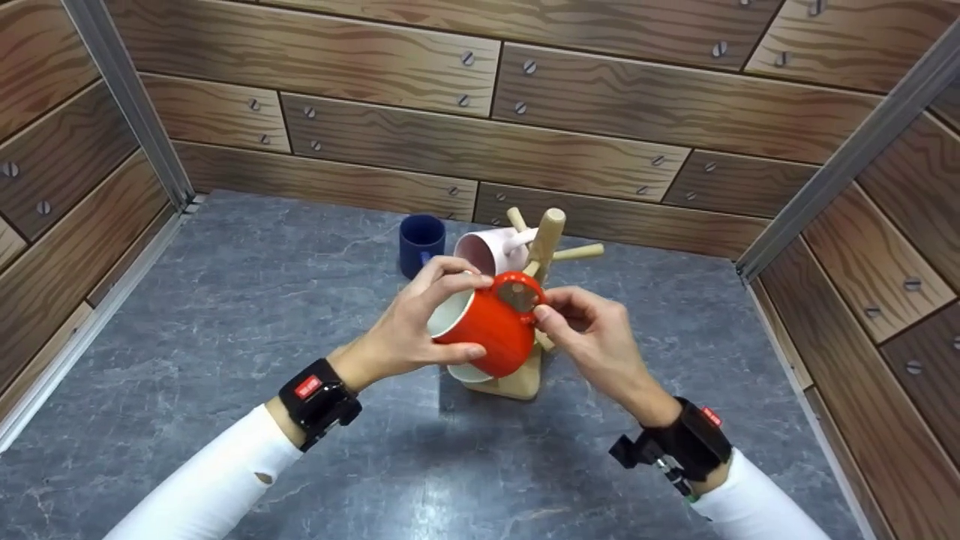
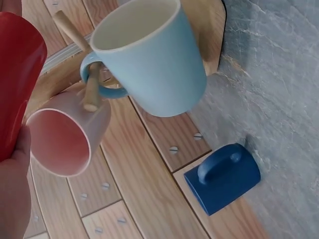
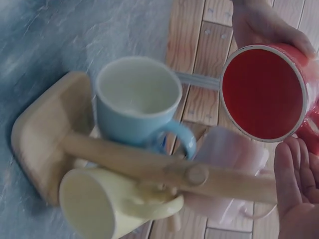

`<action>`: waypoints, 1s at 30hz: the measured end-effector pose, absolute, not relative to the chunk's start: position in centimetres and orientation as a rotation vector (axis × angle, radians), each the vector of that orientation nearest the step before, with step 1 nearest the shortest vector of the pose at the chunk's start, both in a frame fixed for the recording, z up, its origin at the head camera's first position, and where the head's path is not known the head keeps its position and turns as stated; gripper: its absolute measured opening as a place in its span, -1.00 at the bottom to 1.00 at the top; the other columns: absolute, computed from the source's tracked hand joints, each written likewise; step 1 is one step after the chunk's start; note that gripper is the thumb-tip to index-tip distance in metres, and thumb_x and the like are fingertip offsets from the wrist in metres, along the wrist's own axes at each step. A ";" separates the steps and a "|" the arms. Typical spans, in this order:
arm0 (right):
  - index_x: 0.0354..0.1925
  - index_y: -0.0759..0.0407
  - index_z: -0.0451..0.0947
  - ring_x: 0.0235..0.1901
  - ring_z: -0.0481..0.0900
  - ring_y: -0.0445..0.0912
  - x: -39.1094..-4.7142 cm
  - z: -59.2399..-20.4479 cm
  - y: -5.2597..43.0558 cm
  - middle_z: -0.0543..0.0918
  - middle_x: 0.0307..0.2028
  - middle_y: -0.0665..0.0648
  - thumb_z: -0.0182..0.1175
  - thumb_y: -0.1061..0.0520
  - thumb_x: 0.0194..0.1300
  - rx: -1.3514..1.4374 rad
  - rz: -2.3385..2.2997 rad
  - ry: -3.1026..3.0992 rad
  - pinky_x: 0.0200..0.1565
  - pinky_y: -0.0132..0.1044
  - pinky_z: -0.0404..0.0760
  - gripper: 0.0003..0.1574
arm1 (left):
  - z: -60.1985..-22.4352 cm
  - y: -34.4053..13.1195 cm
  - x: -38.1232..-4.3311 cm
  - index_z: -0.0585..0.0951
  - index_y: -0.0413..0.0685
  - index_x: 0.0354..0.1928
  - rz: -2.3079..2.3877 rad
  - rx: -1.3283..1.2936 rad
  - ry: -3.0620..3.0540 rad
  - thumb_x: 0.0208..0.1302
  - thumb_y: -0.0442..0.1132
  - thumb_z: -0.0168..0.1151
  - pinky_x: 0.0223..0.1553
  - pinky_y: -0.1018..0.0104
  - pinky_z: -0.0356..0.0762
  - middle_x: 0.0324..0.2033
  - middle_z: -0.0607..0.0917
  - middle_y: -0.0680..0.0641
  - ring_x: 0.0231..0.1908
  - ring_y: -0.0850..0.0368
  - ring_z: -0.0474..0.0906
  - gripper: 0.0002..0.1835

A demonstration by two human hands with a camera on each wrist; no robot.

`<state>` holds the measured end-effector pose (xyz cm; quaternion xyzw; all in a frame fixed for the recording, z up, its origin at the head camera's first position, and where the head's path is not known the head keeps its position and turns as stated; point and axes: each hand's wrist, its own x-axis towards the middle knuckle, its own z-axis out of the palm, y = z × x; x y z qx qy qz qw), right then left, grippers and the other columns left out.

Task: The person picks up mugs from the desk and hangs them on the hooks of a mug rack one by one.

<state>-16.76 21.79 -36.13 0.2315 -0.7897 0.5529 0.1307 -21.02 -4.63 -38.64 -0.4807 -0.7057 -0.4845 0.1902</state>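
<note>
A red mug (image 1: 495, 337) with a white inside is held tilted in front of a wooden mug tree (image 1: 551, 232). My left hand (image 1: 409, 319) grips its body, thumb low on the side and fingers up by the rim. At the mug's looped handle, my right hand (image 1: 596, 345) pinches with thumb and forefinger. A pale pink mug (image 2: 65, 134) hangs on the tree behind. The left wrist view shows a light blue mug (image 2: 154, 64) hung by its handle on a peg. In the right wrist view, a pale yellow mug (image 3: 89, 204) hangs on the tree too.
A dark blue mug (image 1: 421, 247) stands on the grey marbled table (image 1: 300, 300), left of the tree near the back wall. Wood-plank panels (image 1: 375, 127) enclose the back and both sides. A bare peg (image 1: 577, 253) sticks out at the tree's right.
</note>
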 end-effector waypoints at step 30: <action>-0.17 0.33 0.72 -0.34 0.69 -0.12 -18.7 -36.8 23.7 0.76 -0.33 0.16 0.35 0.28 0.38 0.472 1.576 -2.342 -0.25 -0.42 0.68 -0.89 | -40.0 -3.0 -23.8 0.35 -0.12 0.37 -0.714 -1.208 -2.124 0.33 0.43 0.15 0.50 -0.38 -0.12 0.46 0.32 -0.20 0.59 -0.19 -0.02 -0.13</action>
